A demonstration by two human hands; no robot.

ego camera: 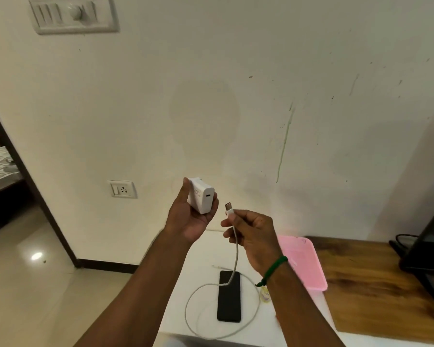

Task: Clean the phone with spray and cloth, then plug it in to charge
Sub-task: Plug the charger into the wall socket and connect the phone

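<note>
Left hand (189, 217) wraps the charger (201, 196), right hand (254, 235) pinches the cable (236, 249) behind its plug (228, 206), hands apart | phone (229, 296) flat on table (201, 264) at 6 o'clock, cable looped over it | risk: tilted plug could miss the port (208, 196); tugged slack could drag phone | socket (122, 189) at 9 o'clock

Black rectangular phone (229, 296) flat at 6 o'clock, white plastic charger brick (203, 196) raised at centre, white cable (236, 249) with plug free at brick's 4 o'clock, slack crossing phone
</note>
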